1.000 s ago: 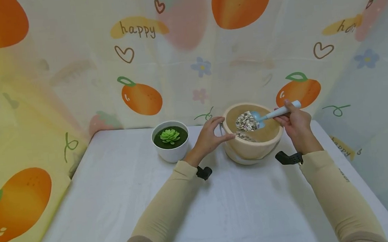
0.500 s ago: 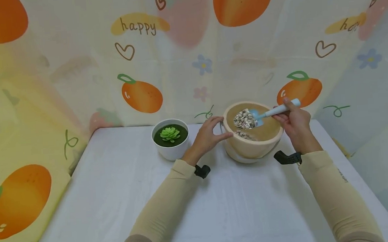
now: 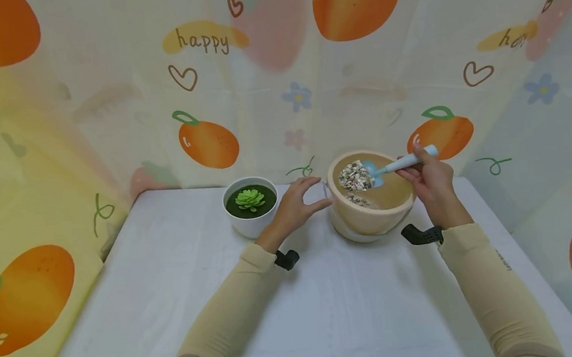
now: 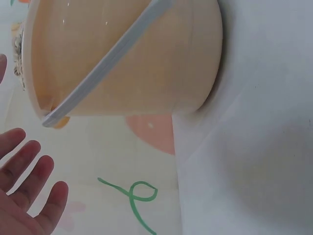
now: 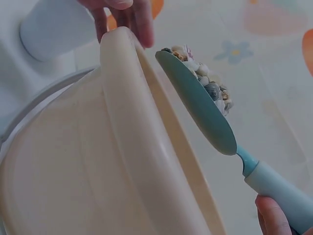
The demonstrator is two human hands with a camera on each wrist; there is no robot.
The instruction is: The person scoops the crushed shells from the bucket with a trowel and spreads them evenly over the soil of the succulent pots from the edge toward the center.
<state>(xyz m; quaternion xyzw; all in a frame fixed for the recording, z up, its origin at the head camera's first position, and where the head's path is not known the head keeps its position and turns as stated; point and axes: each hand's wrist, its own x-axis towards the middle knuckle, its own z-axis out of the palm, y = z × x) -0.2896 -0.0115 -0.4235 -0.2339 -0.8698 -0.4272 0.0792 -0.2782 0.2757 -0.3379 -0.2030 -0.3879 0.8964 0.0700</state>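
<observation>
Plainly, the right grip (image 3: 432, 184) holds a scoop (image 5: 210, 117) (heaped); left grip (image 3: 293, 207) gapes beside bucket (image 3: 362, 220).

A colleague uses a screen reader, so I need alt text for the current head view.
A blue scoop heaped with pebble-like pieces, in the grip of a person's right hand, is over a cream bucket. The left hand is open beside it; farther left, a white pot with a green succulent stands on a white-covered table.

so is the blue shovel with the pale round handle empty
No, the right wrist view shows small grey, white and tan pebble-like bits heaped on the blue shovel in the right hand.
</observation>
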